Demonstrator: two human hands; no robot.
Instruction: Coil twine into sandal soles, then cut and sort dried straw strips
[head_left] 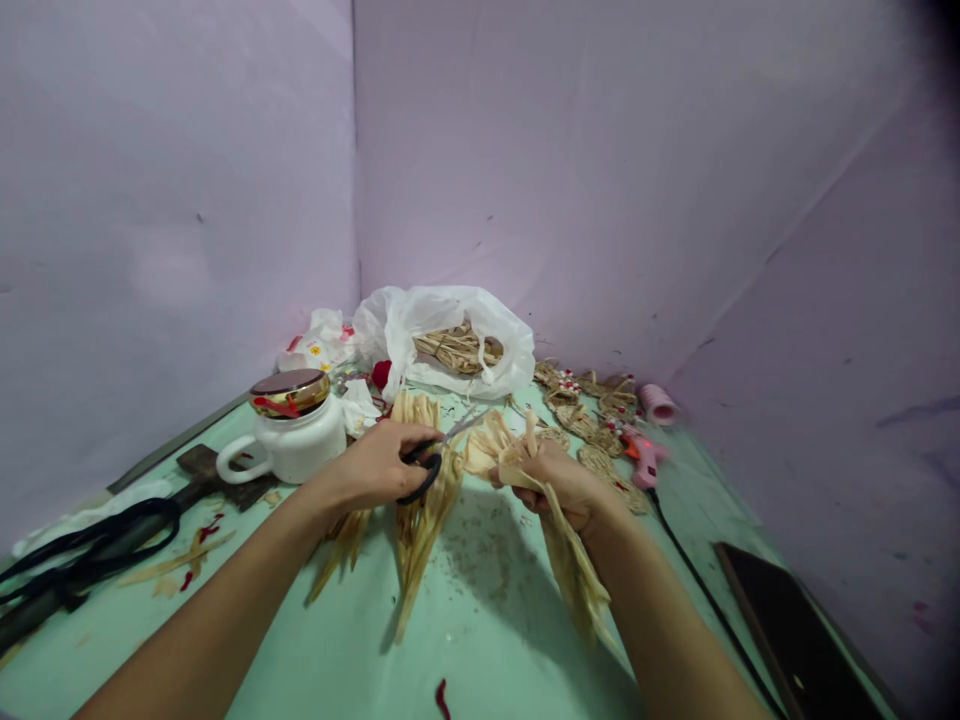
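Observation:
My left hand [375, 462] grips black-handled scissors [425, 476], their blades pointing up and right toward my right hand. In my right hand [562, 482] is a pale dried corn husk [568, 555]. One wide end of it fans out near the scissor tips, and the long tail hangs down past my wrist. Whether the blades touch the husk is hard to make out. Beneath my left hand lie more dried husks [421, 560] on the green tabletop [322, 665], partly covered by the hand and scissors.
A white lidded mug [300, 440] stands left, beside a hammer-like tool [206, 478] and black cord [142, 515]. Behind sits a plastic bag [517, 330] of dried strands. Braided pieces [585, 420], a pink glue gun [643, 458] and a dark flat device [787, 630] lie right.

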